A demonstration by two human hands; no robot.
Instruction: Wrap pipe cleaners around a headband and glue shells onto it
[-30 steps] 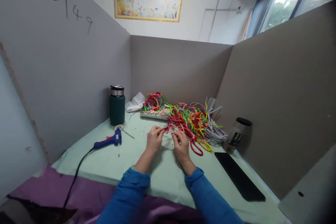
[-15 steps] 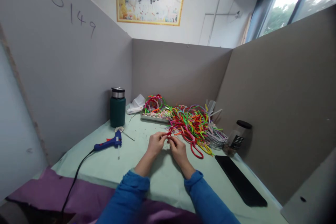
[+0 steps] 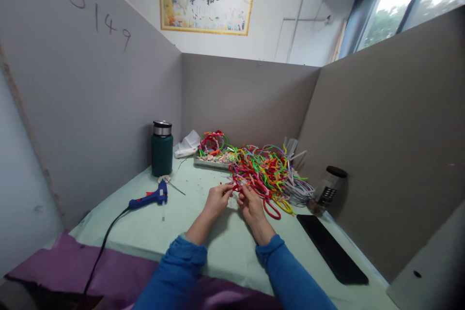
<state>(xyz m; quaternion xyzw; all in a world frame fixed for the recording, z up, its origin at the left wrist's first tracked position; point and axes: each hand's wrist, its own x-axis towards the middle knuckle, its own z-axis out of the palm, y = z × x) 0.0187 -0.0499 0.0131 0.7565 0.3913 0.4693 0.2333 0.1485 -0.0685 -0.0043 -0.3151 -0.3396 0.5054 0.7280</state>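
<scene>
Over the middle of the table, a thin red strand (image 3: 235, 187), cord-like and bent, runs between my two hands. My left hand (image 3: 217, 199) pinches its left end between thumb and fingertips. On the other side my right hand (image 3: 251, 203) has its thumb and index finger closed on the strand, with the other fingers curled. Just beyond my hands lies a tangled heap of colourful cord-like strands (image 3: 269, 169) in red, green, yellow and orange. A red loop (image 3: 271, 209) sticks out of the heap near my right hand. Fingers partly hide the held strand.
To the left are a blue glue gun (image 3: 150, 198) with a black cable and a dark green bottle (image 3: 162, 150). A metal tray (image 3: 212, 164) with small pieces stands at the back. On the right are a clear jar (image 3: 329, 189) with a black lid and a black flat object (image 3: 331, 249).
My right hand has turned and shifted slightly right and up, its fingers now higher on the red strand. The hands are a little farther apart. The left hand has barely moved.
</scene>
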